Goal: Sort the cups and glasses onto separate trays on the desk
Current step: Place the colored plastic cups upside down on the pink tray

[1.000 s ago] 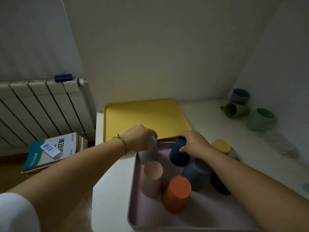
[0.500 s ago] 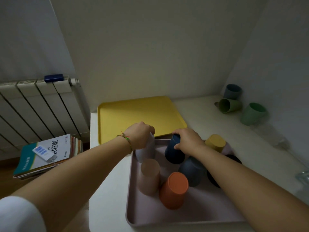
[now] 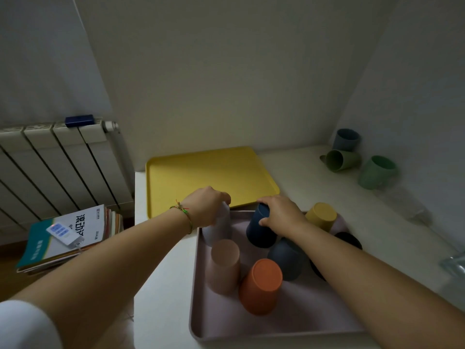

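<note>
I am gripping two upturned cups at once, one in each hand, so that a single reach is dealing with a pair. My left hand (image 3: 206, 207) is curling down over the lilac cup (image 3: 219, 231), fingers wrapping its base and hiding most of it. My right hand (image 3: 279, 215) is clamping the navy cup (image 3: 259, 231) the same way, fingers over the base and thumb pressing its near side.

Both cups are standing mouth-down along the far edge of the pink tray (image 3: 276, 332), which is lying at the near edge of the counter (image 3: 302, 167), so each cup is sitting directly beneath its hand. Whether they are resting on the tray floor or just lifted, I cannot tell.

The pink cup (image 3: 222, 267), orange cup (image 3: 260, 285), slate cup (image 3: 286, 258) and yellow cup (image 3: 320, 216) are crowding the same tray, also inverted, I judge for steadiness.

The yellow tray (image 3: 214, 172) is lying just beyond both hands, toward the far left corner, within easy reach. Three mugs (image 3: 376, 172) are waiting at the far right corner, one on its side, and a faint clear glass (image 3: 405, 206) is lying near the right edge.
</note>
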